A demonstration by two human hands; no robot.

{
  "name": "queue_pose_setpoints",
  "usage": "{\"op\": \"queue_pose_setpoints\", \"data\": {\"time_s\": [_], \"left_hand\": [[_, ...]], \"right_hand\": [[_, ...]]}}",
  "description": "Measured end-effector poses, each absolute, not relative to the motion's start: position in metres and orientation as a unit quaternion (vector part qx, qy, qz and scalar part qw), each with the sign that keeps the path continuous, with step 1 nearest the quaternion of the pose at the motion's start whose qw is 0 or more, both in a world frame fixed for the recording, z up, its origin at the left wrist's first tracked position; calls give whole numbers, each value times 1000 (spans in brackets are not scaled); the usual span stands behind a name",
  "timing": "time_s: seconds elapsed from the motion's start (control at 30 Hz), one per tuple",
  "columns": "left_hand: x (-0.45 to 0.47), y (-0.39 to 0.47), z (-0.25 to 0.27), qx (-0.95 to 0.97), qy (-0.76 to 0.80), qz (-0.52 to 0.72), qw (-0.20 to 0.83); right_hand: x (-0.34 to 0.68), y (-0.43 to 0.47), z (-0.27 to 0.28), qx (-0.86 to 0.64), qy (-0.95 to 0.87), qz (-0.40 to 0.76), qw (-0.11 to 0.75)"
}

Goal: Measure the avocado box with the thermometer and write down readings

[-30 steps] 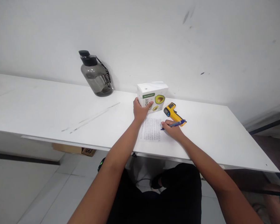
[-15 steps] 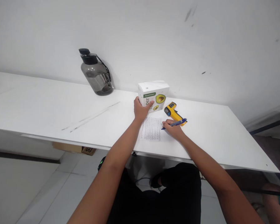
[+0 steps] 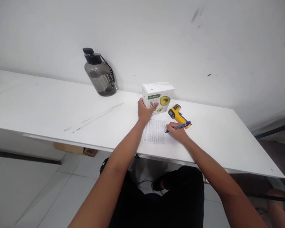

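Note:
My left hand (image 3: 145, 110) grips the lower left side of a white box (image 3: 158, 87) with avocado pictures, its thumb across the front. The box stands upright on the white table, near the wall. Between the fingers of my right hand (image 3: 178, 132) is a blue pen (image 3: 182, 125), its tip down at the right part of a sheet of paper (image 3: 154, 133). Rows of handwriting cover the sheet, which lies in front of the box. Just beyond my right hand a yellow infrared thermometer (image 3: 179, 116) lies on the table.
A large grey water bottle (image 3: 101, 77) with a black lid stands at the back left by the wall. The white table (image 3: 45, 104) has dark streaks. Below it sits a cardboard box (image 3: 68, 148). Part of another person's leg (image 3: 276, 205) shows at lower right.
The pen tip has shifted slightly down the paper with my right hand. My left hand keeps its hold on the box. The whole view has shifted a little.

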State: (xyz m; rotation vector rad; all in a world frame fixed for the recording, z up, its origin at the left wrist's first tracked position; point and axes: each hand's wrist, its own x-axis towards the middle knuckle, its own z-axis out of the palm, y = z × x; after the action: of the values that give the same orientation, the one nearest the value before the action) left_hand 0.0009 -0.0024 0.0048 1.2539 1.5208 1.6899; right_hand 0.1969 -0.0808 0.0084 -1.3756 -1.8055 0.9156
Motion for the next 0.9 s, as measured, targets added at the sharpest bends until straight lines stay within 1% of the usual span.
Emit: {"op": "queue_pose_setpoints", "data": {"time_s": [0.17, 0.47, 0.9], "left_hand": [[1, -2, 4, 464, 561, 629, 273], [0, -3, 4, 466, 549, 638, 273], [0, 8, -8, 475, 535, 653, 248]], "right_hand": [[197, -80, 9, -531, -693, 350, 340], [198, -79, 5, -535, -684, 337, 364], [200, -79, 3, -545, -680, 335, 358]]}}
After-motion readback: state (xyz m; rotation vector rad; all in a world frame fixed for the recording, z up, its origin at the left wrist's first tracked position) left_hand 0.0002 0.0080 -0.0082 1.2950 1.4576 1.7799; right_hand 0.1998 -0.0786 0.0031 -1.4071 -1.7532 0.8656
